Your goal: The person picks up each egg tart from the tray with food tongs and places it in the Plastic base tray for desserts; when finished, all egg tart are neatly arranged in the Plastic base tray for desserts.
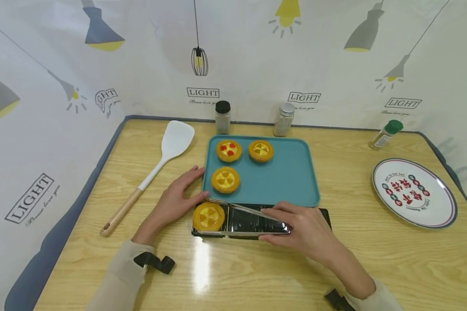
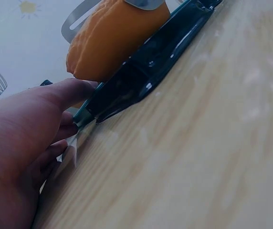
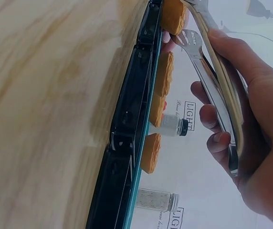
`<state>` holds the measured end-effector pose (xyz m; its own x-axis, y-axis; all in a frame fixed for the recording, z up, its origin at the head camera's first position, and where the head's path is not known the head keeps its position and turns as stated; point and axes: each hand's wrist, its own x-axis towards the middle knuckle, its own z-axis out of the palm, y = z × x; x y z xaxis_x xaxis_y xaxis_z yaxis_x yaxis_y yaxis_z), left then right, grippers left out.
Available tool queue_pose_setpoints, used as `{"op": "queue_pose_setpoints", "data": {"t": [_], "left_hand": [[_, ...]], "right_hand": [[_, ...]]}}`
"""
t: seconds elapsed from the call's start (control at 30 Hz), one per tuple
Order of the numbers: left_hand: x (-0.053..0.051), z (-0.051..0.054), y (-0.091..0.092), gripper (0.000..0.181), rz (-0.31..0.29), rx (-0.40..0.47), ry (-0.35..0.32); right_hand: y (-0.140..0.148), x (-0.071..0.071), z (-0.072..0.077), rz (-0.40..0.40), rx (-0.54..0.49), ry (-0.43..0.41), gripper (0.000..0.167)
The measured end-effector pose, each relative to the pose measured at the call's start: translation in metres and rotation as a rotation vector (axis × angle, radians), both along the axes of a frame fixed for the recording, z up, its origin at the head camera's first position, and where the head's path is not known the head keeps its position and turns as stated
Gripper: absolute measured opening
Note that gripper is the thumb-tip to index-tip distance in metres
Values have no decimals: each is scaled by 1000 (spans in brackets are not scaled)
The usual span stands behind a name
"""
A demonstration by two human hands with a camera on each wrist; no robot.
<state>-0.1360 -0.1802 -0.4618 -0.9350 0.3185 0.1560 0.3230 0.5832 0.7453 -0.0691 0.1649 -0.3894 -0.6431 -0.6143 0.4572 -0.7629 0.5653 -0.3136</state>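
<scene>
Right hand (image 1: 306,226): fingers clamped on tongs (image 1: 253,233); tart (image 1: 209,217) between the tong tips, left end of black container (image 1: 249,221). Left hand (image 1: 175,201): fingers apart (at teal tray's (image 1: 280,172) edge) — keep tips level, squeeze lightly; crust could crack.

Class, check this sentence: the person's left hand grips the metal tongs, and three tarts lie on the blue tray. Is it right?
Not quite: the hand is wrong. The right hand, not the left hand, grips the metal tongs, as the head view shows. The rest stands: three tarts lie on the blue tray.
</scene>
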Motion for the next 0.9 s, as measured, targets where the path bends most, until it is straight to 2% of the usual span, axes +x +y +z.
{"op": "queue_pose_setpoints", "data": {"t": [0.27,0.53,0.7,0.9], "left_hand": [[1,2,1,68,-1,0,-6],[0,4,1,68,-7,-14,11],[1,3,0,67,2,-6,11],[0,1,0,67,5,0,1]], "right_hand": [[0,-1,0,-12,17,-11,48],[4,1,8,-71,-33,-100,55],[13,-9,20,-175,-53,-68,57],[29,-35,33,-331,-56,29,57]]}}
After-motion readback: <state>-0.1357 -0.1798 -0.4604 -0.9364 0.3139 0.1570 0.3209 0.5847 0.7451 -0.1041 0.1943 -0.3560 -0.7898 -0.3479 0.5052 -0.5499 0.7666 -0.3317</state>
